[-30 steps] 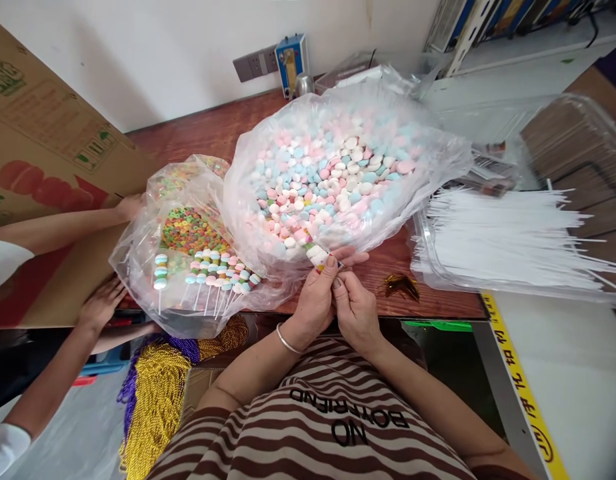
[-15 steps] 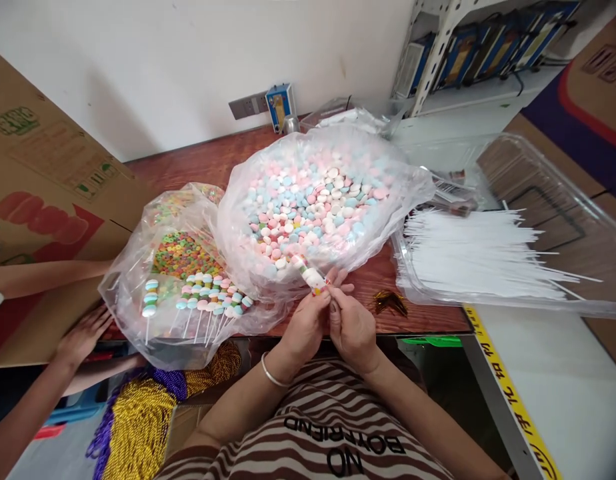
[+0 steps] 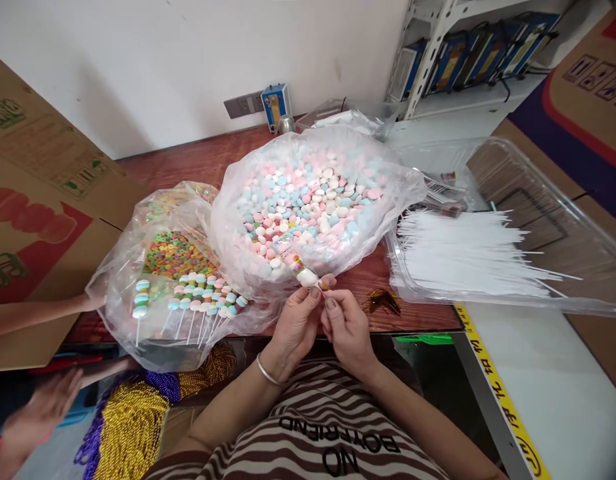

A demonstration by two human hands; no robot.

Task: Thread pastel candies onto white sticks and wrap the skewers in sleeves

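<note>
My left hand [image 3: 297, 321] and my right hand [image 3: 349, 327] meet at the table's front edge, both closed on the lower end of a wrapped candy skewer [image 3: 305, 274]. Its clear wrapper points up and left over a large plastic bag of pink, white and blue candies [image 3: 313, 200]. Left of that, a second bag holds small colourful ring candies [image 3: 175, 253], with several candy skewers on white sticks [image 3: 201, 293] lying on it. Gold twist ties [image 3: 383, 301] lie right of my right hand.
A clear tray [image 3: 423, 293] of white sticks [image 3: 468, 253] stands at the right. Cardboard boxes [image 3: 48, 147] flank both sides. Another person's hand [image 3: 43, 407] is at the lower left, near gold and purple cords [image 3: 133, 427]. A blue device [image 3: 277, 107] stands by the wall.
The wrapped skewer has shifted slightly down and left, with more of its wrapper showing. The other person's lower-left hand has moved down and left, away from the box. The whole view has shifted slightly.
</note>
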